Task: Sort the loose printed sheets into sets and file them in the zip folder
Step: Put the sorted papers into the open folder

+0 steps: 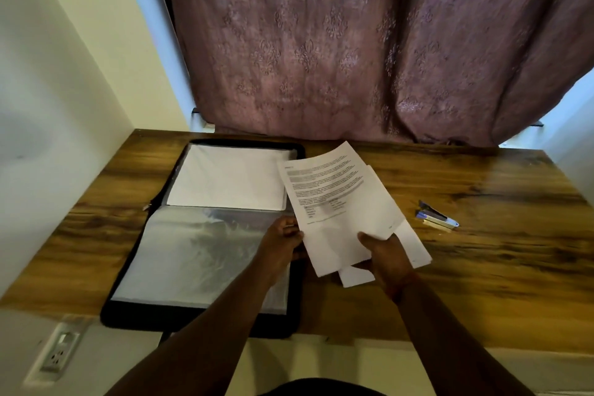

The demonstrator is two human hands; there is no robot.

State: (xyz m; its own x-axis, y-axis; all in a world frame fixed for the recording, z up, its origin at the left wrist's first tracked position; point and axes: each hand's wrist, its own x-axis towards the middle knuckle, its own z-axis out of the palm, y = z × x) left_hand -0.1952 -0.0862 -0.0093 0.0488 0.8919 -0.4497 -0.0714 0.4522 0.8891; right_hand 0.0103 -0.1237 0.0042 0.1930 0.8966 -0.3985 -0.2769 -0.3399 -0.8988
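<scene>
Wood tabletop (482, 283) under a purple curtain (321, 42). Zip folder (205, 320) lies open at the left edge, clear sleeves showing. Left hand (283, 244) pinches the sheets (337, 202) at their left edge; right hand (385, 257) grips them from below, mid-tabletop. Stapler (437, 219) right. Looks like sorting; next: separate a set, slide into a sleeve.

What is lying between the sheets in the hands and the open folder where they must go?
Nothing visible. Both hands, left and right, hold the sheets just right of the folder, overlapping its right edge. The folder lies open, and its clear sleeves are uncovered. The stapler lies to the right, away from that path.
</scene>
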